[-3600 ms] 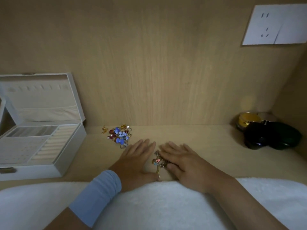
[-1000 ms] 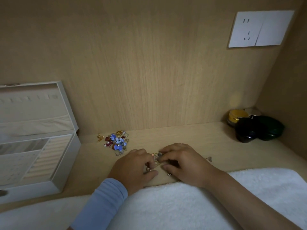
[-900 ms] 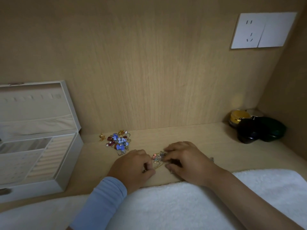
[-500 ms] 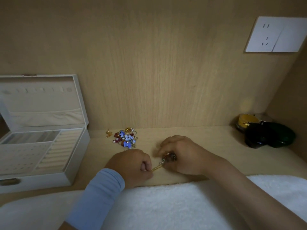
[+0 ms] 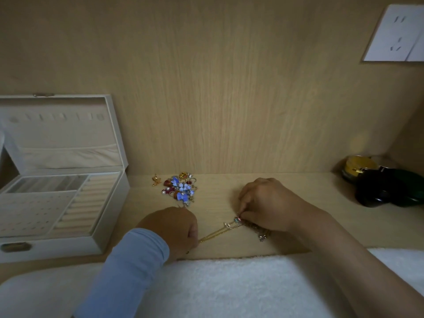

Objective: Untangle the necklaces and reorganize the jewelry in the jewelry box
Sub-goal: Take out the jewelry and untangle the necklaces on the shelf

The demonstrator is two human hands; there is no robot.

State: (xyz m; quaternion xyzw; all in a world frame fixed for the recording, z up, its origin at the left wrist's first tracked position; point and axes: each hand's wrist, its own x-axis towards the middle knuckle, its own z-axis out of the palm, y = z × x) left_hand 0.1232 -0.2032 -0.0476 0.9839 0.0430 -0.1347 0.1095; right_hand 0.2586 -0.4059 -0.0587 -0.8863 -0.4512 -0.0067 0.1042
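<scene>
Head view: open jewelry box [image 5: 110, 216] shows bare ring rolls and compartments.

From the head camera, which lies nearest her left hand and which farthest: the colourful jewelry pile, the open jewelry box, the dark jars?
1. Colourful jewelry pile, just beyond the left hand.
2. Open jewelry box, to its left.
3. Dark jars, far right corner.

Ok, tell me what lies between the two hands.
In the head view, a gold chain stretches taut from the left hand to the tangle under the right hand; bare wooden shelf otherwise.
</scene>
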